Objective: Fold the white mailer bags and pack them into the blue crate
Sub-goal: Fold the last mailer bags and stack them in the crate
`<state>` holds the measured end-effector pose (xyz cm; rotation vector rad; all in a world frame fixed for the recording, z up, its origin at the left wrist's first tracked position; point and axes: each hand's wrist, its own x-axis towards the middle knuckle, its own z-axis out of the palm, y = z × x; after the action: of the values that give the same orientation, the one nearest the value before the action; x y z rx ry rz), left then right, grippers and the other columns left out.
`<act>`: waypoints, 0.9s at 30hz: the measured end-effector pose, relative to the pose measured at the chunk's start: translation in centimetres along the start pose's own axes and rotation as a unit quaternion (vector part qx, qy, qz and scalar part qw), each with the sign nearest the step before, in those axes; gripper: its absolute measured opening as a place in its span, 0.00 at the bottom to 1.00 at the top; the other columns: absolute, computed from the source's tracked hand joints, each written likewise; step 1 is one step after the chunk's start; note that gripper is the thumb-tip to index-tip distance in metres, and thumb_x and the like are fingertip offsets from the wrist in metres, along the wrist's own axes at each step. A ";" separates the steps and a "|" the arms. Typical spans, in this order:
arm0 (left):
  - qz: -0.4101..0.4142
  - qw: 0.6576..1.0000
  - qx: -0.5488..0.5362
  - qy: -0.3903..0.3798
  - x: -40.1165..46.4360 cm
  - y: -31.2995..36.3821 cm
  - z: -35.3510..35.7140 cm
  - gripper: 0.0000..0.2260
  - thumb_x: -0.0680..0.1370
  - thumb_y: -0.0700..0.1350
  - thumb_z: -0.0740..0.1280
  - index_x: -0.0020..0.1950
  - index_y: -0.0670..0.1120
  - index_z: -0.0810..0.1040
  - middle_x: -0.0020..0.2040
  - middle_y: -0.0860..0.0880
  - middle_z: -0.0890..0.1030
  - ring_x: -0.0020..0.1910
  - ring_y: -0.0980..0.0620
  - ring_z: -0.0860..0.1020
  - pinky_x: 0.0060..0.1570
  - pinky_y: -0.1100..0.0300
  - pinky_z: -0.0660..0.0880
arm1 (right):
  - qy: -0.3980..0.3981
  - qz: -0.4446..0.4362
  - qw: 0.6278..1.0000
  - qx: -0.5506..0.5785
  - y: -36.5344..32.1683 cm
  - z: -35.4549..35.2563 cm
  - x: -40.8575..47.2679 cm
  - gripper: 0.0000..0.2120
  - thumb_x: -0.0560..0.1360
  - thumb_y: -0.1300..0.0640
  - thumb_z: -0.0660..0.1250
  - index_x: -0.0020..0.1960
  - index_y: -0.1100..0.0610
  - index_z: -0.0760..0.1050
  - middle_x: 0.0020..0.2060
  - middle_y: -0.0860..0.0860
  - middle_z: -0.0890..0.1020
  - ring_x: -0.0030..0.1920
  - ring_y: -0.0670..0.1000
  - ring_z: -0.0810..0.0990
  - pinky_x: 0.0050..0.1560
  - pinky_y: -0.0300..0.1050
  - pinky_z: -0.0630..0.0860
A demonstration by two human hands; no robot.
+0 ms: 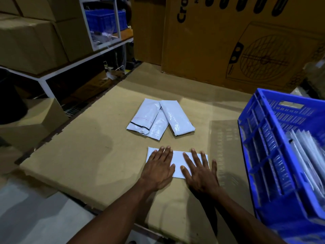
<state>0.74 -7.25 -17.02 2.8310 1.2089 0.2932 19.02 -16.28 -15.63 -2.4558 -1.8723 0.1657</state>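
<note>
A folded white mailer bag (177, 160) lies flat on the cardboard sheet (98, 155) in front of me. My left hand (159, 169) presses its left half with straight fingers. My right hand (199, 170) lies flat on its right half, fingers spread. Beyond it sit folded white mailer bags (161, 118), overlapping one another. The blue crate (274, 148) stands at the right, with several white bags (309, 155) upright inside it.
A large printed carton (237, 41) stands behind the work surface. At the left, brown boxes (29, 43) sit on a white metal rack (52, 74), with another blue crate (105, 20) on a shelf behind.
</note>
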 end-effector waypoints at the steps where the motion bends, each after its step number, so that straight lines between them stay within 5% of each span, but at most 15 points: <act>1: -0.005 1.000 0.000 0.001 -0.2 -0.3 -0.1 0.29 0.83 0.56 0.47 0.78 0.42 0.66 0.78 0.45 0.66 0.78 0.45 0.64 0.75 0.45 0.61 | 0.001 0.000 1.000 0.000 0.0 -0.1 0.0 0.29 0.80 0.33 0.41 0.79 0.35 0.40 0.80 0.40 0.41 0.80 0.53 0.42 0.75 0.68 0.44; 10: -0.065 0.997 0.005 -0.038 -2.1 -4.1 -1.5 0.33 0.81 0.58 0.39 0.83 0.45 0.55 0.83 0.50 0.52 0.82 0.48 0.52 0.78 0.45 0.48 | -0.017 -0.014 1.000 0.017 0.1 -0.4 -0.2 0.29 0.78 0.33 0.37 0.78 0.36 0.38 0.79 0.40 0.38 0.80 0.52 0.39 0.74 0.69 0.42; 13: -0.068 0.997 0.015 -0.039 -2.2 -3.8 -1.5 0.30 0.82 0.58 0.43 0.81 0.46 0.60 0.82 0.47 0.58 0.80 0.45 0.57 0.77 0.43 0.54 | -0.039 -0.026 0.999 0.011 0.1 -1.2 -0.2 0.30 0.78 0.34 0.35 0.79 0.37 0.40 0.79 0.41 0.39 0.79 0.54 0.38 0.71 0.74 0.39; 18: -0.068 0.996 0.028 -0.060 -2.1 -3.8 -1.5 0.28 0.82 0.58 0.48 0.79 0.48 0.65 0.80 0.45 0.63 0.78 0.43 0.63 0.74 0.40 0.61 | -0.011 -0.067 0.998 0.001 -3.5 -1.3 0.8 0.32 0.83 0.37 0.43 0.75 0.56 0.68 0.75 0.55 0.67 0.74 0.63 0.66 0.70 0.74 0.55; 22: -0.066 0.995 0.033 -0.072 -2.2 -4.0 -1.5 0.29 0.83 0.59 0.46 0.78 0.47 0.67 0.80 0.45 0.64 0.78 0.43 0.63 0.74 0.40 0.62 | -0.056 -0.118 0.990 0.060 -6.8 -0.7 1.2 0.46 0.72 0.30 0.22 0.81 0.53 0.47 0.79 0.43 0.46 0.80 0.51 0.46 0.76 0.60 0.38; 27: -0.064 0.994 0.026 -0.084 -2.0 -3.7 -1.9 0.34 0.79 0.60 0.37 0.83 0.48 0.52 0.83 0.47 0.49 0.82 0.45 0.49 0.78 0.43 0.48 | -0.027 -0.096 0.994 0.037 -3.0 -0.4 0.0 0.30 0.82 0.35 0.39 0.80 0.45 0.57 0.79 0.43 0.56 0.79 0.53 0.56 0.75 0.62 0.55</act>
<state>-3.62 -6.14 -15.94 2.7387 1.3710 0.0168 16.22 -15.47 -14.95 -2.2305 -2.0704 0.2899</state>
